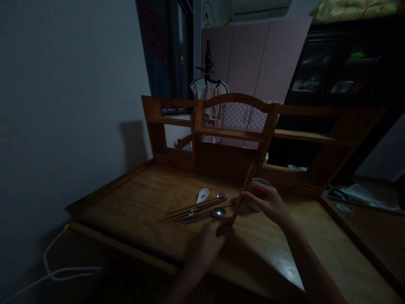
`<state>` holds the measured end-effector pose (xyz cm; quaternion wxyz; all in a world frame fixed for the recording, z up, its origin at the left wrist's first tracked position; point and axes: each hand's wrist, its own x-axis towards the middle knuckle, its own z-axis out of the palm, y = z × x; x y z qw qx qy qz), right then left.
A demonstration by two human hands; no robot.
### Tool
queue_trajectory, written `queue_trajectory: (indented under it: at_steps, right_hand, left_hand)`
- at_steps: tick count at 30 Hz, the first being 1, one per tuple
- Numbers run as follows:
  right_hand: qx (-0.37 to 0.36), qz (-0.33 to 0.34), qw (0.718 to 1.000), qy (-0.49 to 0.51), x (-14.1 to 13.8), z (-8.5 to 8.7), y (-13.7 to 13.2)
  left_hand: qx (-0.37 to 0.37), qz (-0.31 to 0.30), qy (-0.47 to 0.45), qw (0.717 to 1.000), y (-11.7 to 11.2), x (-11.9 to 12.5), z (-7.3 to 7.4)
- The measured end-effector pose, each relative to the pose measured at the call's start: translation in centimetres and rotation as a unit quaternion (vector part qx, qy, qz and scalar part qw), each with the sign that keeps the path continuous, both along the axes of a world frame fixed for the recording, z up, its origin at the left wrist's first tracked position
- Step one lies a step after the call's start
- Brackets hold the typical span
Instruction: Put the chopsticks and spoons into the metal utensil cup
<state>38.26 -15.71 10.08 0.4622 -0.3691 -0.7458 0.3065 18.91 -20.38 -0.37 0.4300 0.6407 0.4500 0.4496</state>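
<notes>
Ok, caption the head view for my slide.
Right hand holds tilted chopsticks, left hand at their lower end, near more chopsticks, two metal spoons and a white soup spoon.

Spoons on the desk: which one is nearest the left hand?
The larger-looking metal spoon, its head just beyond the left hand; the smaller metal spoon and white spoon lie farther off.

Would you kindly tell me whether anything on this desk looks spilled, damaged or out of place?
No spill or damage shows in this dim light. Only the loose brown wooden chopsticks look untidy, lying across the handle of the white ceramic spoon.
</notes>
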Motion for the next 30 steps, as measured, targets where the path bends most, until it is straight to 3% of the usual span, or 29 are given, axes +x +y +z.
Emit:
queue_trajectory:
  at_steps: [6,15,22,25,30]
  right_hand:
    - [-0.011,0.014,0.999,-0.047,0.0,-1.1,-0.2]
    - [0.031,0.021,0.994,-0.100,-0.3,-0.8,-0.5]
    - [-0.009,0.046,0.995,-0.083,-0.3,-0.7,-0.4]
    - [-0.034,0.046,0.994,-0.090,-0.1,-0.4,0.3]
    - [-0.038,0.035,0.993,-0.103,0.3,-0.1,1.2]
  left_hand:
    - [0.018,0.015,0.034,0.999,0.6,1.6,0.8]
    - [0.022,-0.001,0.038,0.999,0.7,1.2,0.4]
    - [0.023,-0.001,0.064,0.998,0.7,1.1,0.2]
    - [0.023,-0.003,0.098,0.995,0.7,1.1,0.0]
    - [-0.012,0.045,0.201,0.978,0.4,1.2,0.0]
